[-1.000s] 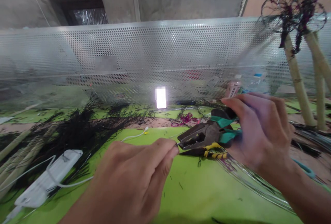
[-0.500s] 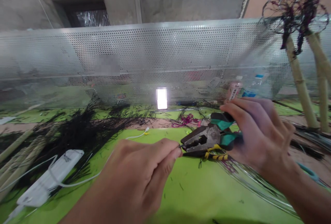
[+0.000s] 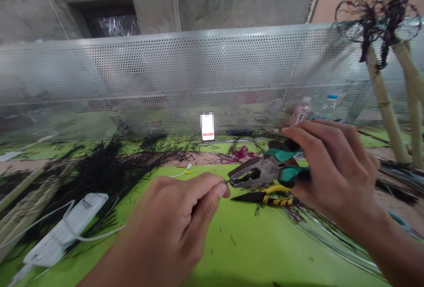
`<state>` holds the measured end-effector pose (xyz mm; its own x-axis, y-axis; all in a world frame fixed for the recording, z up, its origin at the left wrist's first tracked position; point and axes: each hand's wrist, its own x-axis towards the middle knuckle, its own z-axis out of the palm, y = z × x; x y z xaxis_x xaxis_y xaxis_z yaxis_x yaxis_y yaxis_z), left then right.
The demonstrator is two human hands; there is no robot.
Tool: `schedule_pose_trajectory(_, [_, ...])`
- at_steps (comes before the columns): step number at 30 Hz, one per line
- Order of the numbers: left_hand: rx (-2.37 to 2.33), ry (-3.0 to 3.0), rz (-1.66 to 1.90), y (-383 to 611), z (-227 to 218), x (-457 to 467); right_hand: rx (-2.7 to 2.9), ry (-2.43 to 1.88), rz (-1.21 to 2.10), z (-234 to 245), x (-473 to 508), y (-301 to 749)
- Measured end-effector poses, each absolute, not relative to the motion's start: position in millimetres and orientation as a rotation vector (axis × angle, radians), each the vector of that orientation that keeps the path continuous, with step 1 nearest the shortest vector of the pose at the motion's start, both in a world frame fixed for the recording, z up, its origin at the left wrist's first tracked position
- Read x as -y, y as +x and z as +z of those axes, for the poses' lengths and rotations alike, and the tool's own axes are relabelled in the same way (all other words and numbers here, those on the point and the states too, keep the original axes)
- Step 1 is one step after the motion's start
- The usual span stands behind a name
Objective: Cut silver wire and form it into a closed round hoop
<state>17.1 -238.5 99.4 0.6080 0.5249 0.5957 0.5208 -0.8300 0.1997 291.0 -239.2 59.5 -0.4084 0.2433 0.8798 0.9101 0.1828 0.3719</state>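
Note:
Between thumb and forefinger, my left hand (image 3: 179, 216) pinches a thin dark wire (image 3: 228, 181); only a short end of it shows. My right hand (image 3: 334, 168) is wrapped round the green and black handles of a pair of combination pliers (image 3: 265, 170). The jaws point left, slightly parted, with the wire's end at their tips. Below the pliers, a second tool with yellow and black handles (image 3: 278, 195) and dark pointed jaws lies on the green table surface (image 3: 251, 243).
A perforated metal screen (image 3: 185, 70) runs along the back, with a lit phone (image 3: 207, 126) before it. Black bristly strands (image 3: 109, 163) and a white power strip (image 3: 66, 229) lie left. Bundled wires (image 3: 331, 234) lie right, near bamboo poles (image 3: 384, 101) topped with wire shapes. A pink bottle (image 3: 300, 111) stands behind.
The pliers have shifted slightly up and left and turned more level, showing more of the yellow-handled tool. My left hand has moved a little left, still pinching the wire.

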Motion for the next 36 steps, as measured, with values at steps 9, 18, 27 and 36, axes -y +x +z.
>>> schedule_pose_trajectory(9, [-1.092, 2.611, 0.866, 19.9, 108.8, 238.4, 1.636, -1.048, -1.366, 53.0, 239.7, 292.3])
schedule_pose_trajectory(18, [-1.030, 2.535, 1.040, 18.5, 105.5, 237.2, 1.620, -1.052, -1.364, 52.3, 239.4, 289.3])
schedule_pose_trajectory(27, [-1.025, 2.511, 1.019, 18.6, 103.2, 237.1, 1.611, -1.095, -1.387, 48.7, 237.2, 285.6])
schedule_pose_trajectory(36, [-1.103, 2.500, 0.876, 18.2, 104.7, 236.2, 1.652, -1.125, -1.388, 48.2, 238.6, 286.5])
